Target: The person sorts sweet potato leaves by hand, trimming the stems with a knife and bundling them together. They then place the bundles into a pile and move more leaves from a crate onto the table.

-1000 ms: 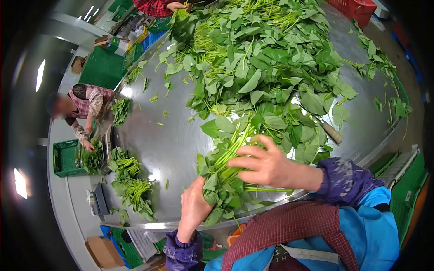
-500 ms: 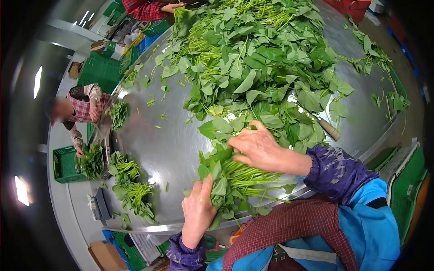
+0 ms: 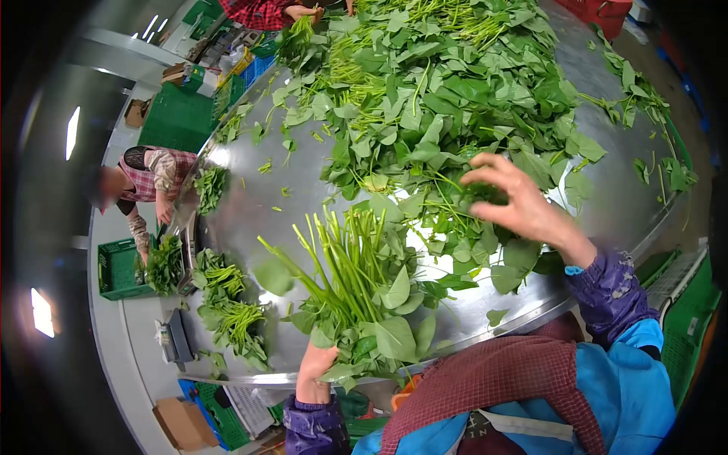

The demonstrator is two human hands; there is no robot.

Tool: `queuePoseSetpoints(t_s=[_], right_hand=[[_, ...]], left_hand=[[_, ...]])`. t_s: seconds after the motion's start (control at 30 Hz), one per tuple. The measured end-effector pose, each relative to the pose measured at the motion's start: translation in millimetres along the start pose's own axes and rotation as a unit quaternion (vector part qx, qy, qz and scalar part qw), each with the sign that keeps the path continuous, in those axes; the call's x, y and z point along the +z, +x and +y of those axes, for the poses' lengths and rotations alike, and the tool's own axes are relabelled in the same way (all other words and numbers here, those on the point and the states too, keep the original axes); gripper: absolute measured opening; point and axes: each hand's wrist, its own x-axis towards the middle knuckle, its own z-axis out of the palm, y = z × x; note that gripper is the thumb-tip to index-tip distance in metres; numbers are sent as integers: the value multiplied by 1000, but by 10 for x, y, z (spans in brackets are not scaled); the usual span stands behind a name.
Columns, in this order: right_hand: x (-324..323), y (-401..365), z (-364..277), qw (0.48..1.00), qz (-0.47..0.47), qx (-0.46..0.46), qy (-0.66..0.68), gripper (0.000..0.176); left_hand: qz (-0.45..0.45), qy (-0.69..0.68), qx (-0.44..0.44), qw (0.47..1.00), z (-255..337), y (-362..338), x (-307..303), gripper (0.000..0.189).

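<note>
Crate (image 3: 114, 265) stands beside a co-worker (image 3: 163, 173); left hand (image 3: 318, 358) clasps a bunch (image 3: 350, 277), right hand (image 3: 517, 199) half-open over leaves (image 3: 470, 98).

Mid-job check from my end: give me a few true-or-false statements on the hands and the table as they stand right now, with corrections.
1. The left hand holds a bunch of leafy stems. True.
2. The right hand grips that same bunch. False: it is apart from it, fingers spread, over the edge of the leafy pile.
3. The bunch's cut stem ends point away from the wearer's body. True.
4. The tabletop is bare wood. False: it is shiny metal.
5. The red crate is at the picture's top right. True.
</note>
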Motion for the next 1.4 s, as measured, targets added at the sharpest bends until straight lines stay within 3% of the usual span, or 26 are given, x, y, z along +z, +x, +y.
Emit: queuePoseSetpoints(t_s=[0.03, 0.1, 0.13, 0.2, 0.27, 0.3, 0.37, 0.4, 0.43, 0.47, 0.6, 0.63, 0.67, 0.7, 0.73, 0.8, 0.87, 0.93, 1.0, 1.03, 1.1, 1.17, 1.2, 1.27, 1.33, 1.4], right_hand=[[44, 14, -144, 996, -48, 12, 75, 44], [182, 11, -467, 958, -191, 126, 174, 83], [242, 35, -592, 907, -317, 187, 204, 98], [850, -142, -509, 977, -166, 17, 135, 89], [570, 70, -814, 860, -436, 209, 166, 60], [543, 104, -743, 860, -435, 209, 166, 60], [442, 123, -495, 923, -247, 114, 271, 34], [294, 180, -365, 907, -185, 159, 344, 22], [67, 210, -493, 889, -74, 211, 400, 20], [-89, 244, -447, 859, -39, 203, 469, 18], [-445, 250, -177, 847, 90, 210, 480, 21], [-456, 221, 6, 847, 90, 210, 480, 21], [-442, 183, 183, 956, -18, 121, 267, 24], [-426, 147, 291, 991, -124, 23, 35, 26], [-383, 18, 10, 927, -213, 101, -292, 34], [-233, -94, -48, 942, -189, 49, -273, 45], [-62, -57, -260, 983, -154, 34, -90, 49], [187, -10, -354, 995, -101, -16, 18, 62], [383, 93, -540, 985, -134, 28, 107, 66], [508, 112, -630, 988, -108, -2, 111, 57], [683, 157, -636, 989, -82, -32, 117, 49], [742, 291, -545, 956, -178, -22, 234, 29], [644, 384, -474, 960, -85, -14, 266, 17], [172, 533, -372, 906, -32, 184, 379, 16], [103, 440, -402, 924, -80, 155, 340, 19], [295, 301, -393, 942, -116, 61, 309, 26]], left_hand=[[-9, -31, -22, 999, -7, 8, 18, 47], [-11, -33, -29, 999, 25, 12, 88, 47], [-14, -37, -34, 999, 34, 25, 130, 46], [-18, -15, -6, 1000, 7, 45, 195, 45], [-15, 56, 8, 998, 68, 19, 261, 38], [64, 71, -3, 995, 88, -55, 302, 39], [35, 104, -14, 994, -99, -71, 74, 42], [6, 137, -26, 990, -171, -84, 0, 44], [-4, 132, -81, 988, 16, -114, 65, 48], [-2, 129, -83, 988, -41, -125, 58, 48], [-41, 57, -37, 997, -273, -56, 7, 47], [-55, -24, -51, 997, -245, -53, 32, 45], [-69, -104, -66, 990, -223, -71, 63, 44], [-16, -227, -96, 969, -215, -124, 138, 40], [-16, -226, -96, 969, -174, -175, 183, 40], [-1, -336, -75, 939, -117, -257, 220, 41], [-32, -158, -8, 987, -249, -258, 157, 42], [-2, -215, -19, 977, -192, -319, 193, 41], [4, -264, -8, 965, -147, -331, 223, 40], [-23, -19, 44, 999, -146, -311, 218, 39], [-17, -48, 7, 999, -166, -320, 282, 38], [-22, -180, -45, 982, -251, -324, 304, 37], [-32, -297, -76, 951, -304, -331, 293, 36], [-26, -45, 15, 999, -293, -405, 320, 35], [7, -332, -77, 940, -251, -440, 375, 35], [2, -369, -81, 926, -267, -374, 365, 36]])
